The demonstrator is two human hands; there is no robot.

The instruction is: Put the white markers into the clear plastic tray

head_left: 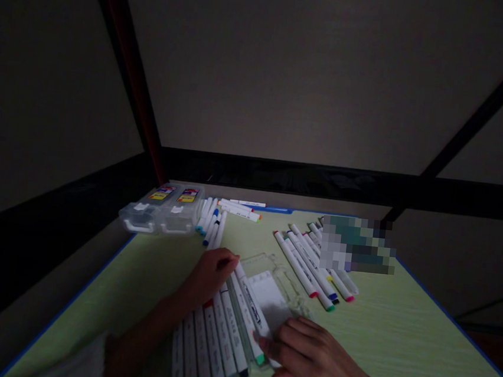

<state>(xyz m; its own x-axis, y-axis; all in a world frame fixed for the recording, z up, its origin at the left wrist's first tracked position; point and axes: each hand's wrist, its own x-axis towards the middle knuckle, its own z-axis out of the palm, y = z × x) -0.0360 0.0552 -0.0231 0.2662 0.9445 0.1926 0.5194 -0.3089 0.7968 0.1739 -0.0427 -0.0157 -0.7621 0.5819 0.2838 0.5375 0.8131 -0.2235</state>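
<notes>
A white marker [252, 305] with printed lettering slants across the middle. My left hand [207, 276] is closed with its fingertips at the marker's far end. At the near end, my right hand [307, 354] has its curled fingers around the same marker. Just under it lies another white marker with a green tip [260, 358]. A row of white markers [200, 349] lies side by side to the left, partly behind my left wrist. To the right is an open clear plastic case [299, 291] with a white sheet [268, 294] inside.
Loose white markers [304, 267] with coloured ends lie at the right, beside a pixelated patch. Two clear cases with handles [160, 212] stand at the far left. More markers [240, 212] lie at the back. The table [407, 328] has a blue edge.
</notes>
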